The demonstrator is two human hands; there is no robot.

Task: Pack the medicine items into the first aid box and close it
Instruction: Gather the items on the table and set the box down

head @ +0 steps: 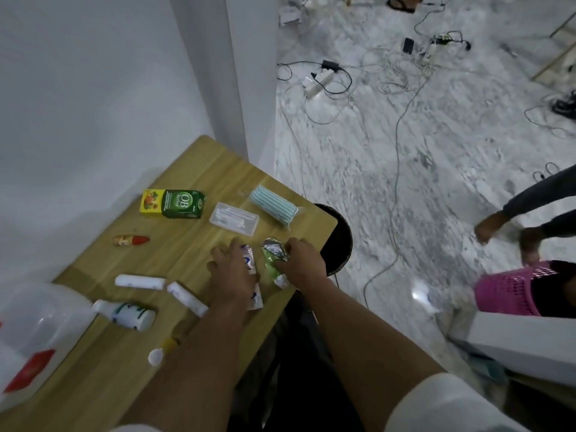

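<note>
On the wooden table (199,169) my left hand (232,272) lies flat with spread fingers over a white-and-blue foil strip (249,260). My right hand (300,260) pinches a green-and-silver foil strip (272,254) at the table's right edge. Further back lie a green OB herbal box (174,203), a clear flat case (234,218) and a rolled pack of striped masks (274,206). To the left lie a small red-capped bottle (131,240), two white tubes (140,281) (187,298) and a white bottle (127,313). The translucent first aid box (34,335) sits at the near left.
A small white cap (155,357) and a yellow item (170,343) lie near my left forearm. A black round stool (338,241) stands by the table's right edge. Cables and power strips (321,79) litter the marble floor. Another person's feet (505,235) and a pink basket (511,289) are at right.
</note>
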